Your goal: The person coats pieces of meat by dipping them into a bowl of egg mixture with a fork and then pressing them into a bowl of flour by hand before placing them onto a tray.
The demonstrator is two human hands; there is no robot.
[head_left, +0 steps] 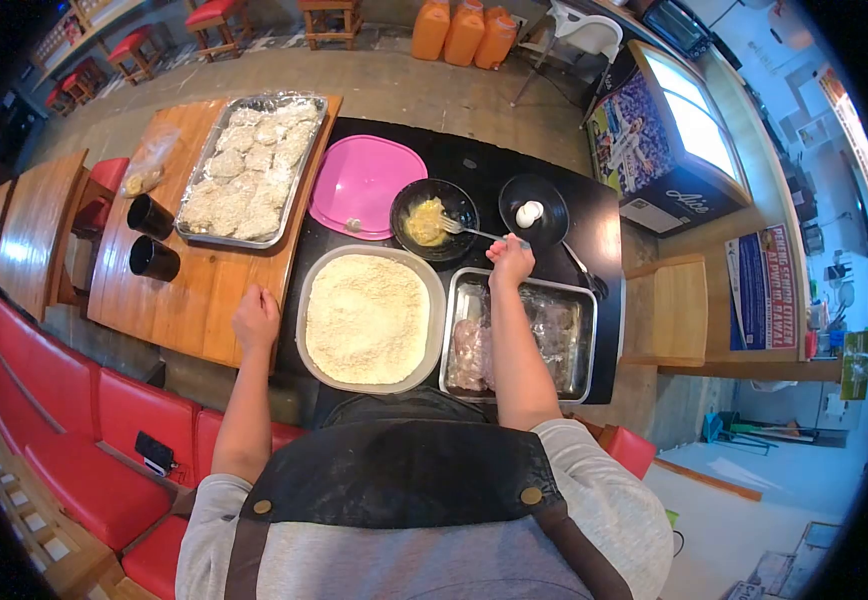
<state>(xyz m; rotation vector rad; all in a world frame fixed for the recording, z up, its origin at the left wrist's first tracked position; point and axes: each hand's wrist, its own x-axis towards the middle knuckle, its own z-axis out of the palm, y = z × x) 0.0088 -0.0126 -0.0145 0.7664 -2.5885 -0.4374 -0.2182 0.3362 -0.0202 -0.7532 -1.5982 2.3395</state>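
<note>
My right hand [511, 262] is closed around the handle of a fork [474, 232]. The fork's tines reach into a black bowl [465, 196] that holds yellow beaten egg [426, 221]. My left hand [257, 318] is a loose fist at the wooden table's edge, with nothing visible in it. Between my arms sits a square tub [436, 300] of pale breadcrumb-like coating [369, 315]. Under my right forearm lies a metal tray [591, 340] with raw meat [472, 352]. White eggshells [529, 212] rest on a black plate [546, 238] beyond it.
A pink lid [366, 180] lies left of the bowl. On the wooden table [194, 310] stand a metal tray of coated pieces [244, 170] and two black cups [154, 259]. Tongs [586, 270] lie right of the plate. Red bench seating [94, 480] runs along my left.
</note>
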